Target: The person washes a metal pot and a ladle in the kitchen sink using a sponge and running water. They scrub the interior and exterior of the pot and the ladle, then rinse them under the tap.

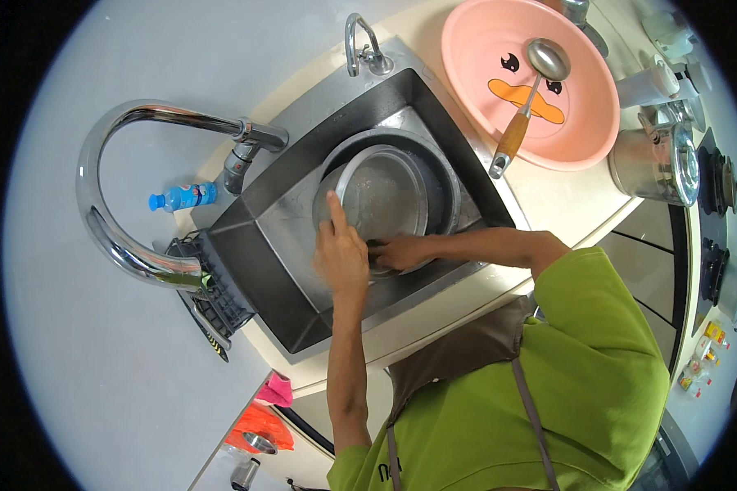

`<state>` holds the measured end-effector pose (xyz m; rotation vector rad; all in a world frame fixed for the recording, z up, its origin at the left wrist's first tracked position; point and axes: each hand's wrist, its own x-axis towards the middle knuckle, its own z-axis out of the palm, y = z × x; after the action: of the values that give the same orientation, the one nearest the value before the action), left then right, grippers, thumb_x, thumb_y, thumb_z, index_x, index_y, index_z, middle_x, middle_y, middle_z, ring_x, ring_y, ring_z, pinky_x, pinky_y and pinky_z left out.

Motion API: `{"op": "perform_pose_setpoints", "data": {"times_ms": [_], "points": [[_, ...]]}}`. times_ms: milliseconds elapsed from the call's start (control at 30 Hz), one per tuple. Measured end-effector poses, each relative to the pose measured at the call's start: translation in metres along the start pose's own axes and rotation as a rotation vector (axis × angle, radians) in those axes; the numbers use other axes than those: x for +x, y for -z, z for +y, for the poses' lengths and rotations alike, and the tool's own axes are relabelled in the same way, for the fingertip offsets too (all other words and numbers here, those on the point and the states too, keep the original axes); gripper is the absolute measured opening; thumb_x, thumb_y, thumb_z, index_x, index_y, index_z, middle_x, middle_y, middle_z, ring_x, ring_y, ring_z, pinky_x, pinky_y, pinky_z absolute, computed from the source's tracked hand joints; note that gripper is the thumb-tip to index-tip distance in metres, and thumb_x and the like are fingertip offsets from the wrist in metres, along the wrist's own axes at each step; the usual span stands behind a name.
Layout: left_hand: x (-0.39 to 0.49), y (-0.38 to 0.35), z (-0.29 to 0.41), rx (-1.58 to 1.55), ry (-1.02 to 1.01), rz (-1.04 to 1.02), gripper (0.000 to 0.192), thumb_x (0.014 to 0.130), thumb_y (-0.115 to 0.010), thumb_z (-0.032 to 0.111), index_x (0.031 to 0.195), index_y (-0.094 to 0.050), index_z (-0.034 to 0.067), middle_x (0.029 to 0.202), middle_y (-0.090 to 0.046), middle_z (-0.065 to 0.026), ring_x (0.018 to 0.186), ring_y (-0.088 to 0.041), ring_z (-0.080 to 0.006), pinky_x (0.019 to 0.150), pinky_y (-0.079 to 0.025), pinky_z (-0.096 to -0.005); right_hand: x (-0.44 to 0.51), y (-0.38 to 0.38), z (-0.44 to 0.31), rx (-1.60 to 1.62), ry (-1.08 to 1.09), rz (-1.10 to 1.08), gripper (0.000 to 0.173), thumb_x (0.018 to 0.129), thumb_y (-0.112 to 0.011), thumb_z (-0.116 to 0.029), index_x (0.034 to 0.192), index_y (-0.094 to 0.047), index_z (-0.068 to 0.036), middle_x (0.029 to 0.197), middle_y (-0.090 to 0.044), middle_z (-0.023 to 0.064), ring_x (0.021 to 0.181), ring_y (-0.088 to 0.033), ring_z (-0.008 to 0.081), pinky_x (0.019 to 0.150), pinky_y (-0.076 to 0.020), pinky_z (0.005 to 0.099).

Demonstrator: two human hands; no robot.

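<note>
A round metal pot point(384, 190), tilted and with a pale rim, sits in a larger metal basin point(445, 178) inside the sink point(288, 251). My left hand point(342, 255) holds the near-left side of the pot, its index finger stretched along the rim. Reaching in from the right, my right hand point(402, 250) presses low inside the pot's near side. Under its fingers shows a small dark pad point(374, 247), mostly covered, so its exact kind is unclear. Whether the pot contains water is hard to tell.
A tall chrome faucet point(92, 178) arches left of the sink, near a blue bottle point(190, 196) and a dark caddy point(221, 288). A smaller tap point(378, 61) stands behind. At right, a ladle point(519, 126) rests across a pink basin point(589, 104), beside a lidded metal pot point(645, 166).
</note>
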<state>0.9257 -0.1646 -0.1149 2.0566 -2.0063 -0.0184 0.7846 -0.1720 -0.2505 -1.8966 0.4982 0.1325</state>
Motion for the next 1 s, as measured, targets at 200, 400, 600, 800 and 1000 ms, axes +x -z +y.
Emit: {"op": "perform_pose_setpoints", "data": {"times_ms": [200,400,600,800,1000], "points": [[0.039,0.004,-0.013,-0.017,-0.036,-0.106,0.066,0.086,-0.063,0.010,0.150,-0.048,0.015,0.088,-0.063,-0.0111,0.070,-0.066,-0.0309,0.057,-0.051,-0.0439,0.005,0.059,0.044,-1.082,-0.219,-0.047,0.043,0.098,-0.049,-0.032,0.131,-0.067,-0.011,0.158,-0.042,0.0123,0.148,-0.032,0.0314,0.122,-0.0127,0.0592],[0.061,-0.002,0.000,0.037,-0.049,-0.118,0.064,0.084,-0.065,0.009,0.146,-0.053,0.014,0.088,-0.065,-0.0115,0.069,-0.068,-0.0318,0.059,-0.053,-0.0453,0.049,0.135,0.071,-1.702,0.147,0.128,0.055,0.097,-0.047,-0.029,0.145,-0.052,-0.001,0.163,-0.031,0.0135,0.152,-0.026,0.0269,0.126,-0.0123,0.0468],[0.076,-0.004,0.014,0.068,-0.033,-0.093,0.059,0.082,-0.067,0.011,0.140,-0.060,0.015,0.083,-0.066,-0.0106,0.067,-0.069,-0.0310,0.058,-0.054,-0.0449,0.017,0.080,0.087,-1.215,-0.146,0.273,0.070,0.094,-0.052,-0.031,0.149,-0.038,0.010,0.164,-0.027,0.0206,0.154,-0.021,0.0312,0.126,-0.0119,0.0449],[0.071,-0.007,0.016,0.059,-0.064,-0.096,0.058,0.081,-0.069,0.010,0.138,-0.062,0.017,0.083,-0.066,-0.0097,0.067,-0.069,-0.0297,0.057,-0.054,-0.0436,0.035,-0.010,0.059,-0.369,-0.178,0.231,0.061,0.092,-0.056,-0.027,0.143,-0.049,0.004,0.160,-0.034,0.0209,0.150,-0.028,0.0348,0.123,-0.0206,0.0502],[0.060,-0.007,0.023,0.059,-0.132,-0.065,0.059,0.079,-0.069,0.010,0.137,-0.063,0.019,0.083,-0.066,-0.0092,0.066,-0.069,-0.0297,0.058,-0.055,-0.0438,0.036,0.041,0.049,-0.612,-0.126,0.268,0.051,0.098,-0.049,-0.026,0.143,-0.053,-0.003,0.160,-0.037,0.0160,0.151,-0.028,0.0323,0.124,-0.0150,0.0520]]}}
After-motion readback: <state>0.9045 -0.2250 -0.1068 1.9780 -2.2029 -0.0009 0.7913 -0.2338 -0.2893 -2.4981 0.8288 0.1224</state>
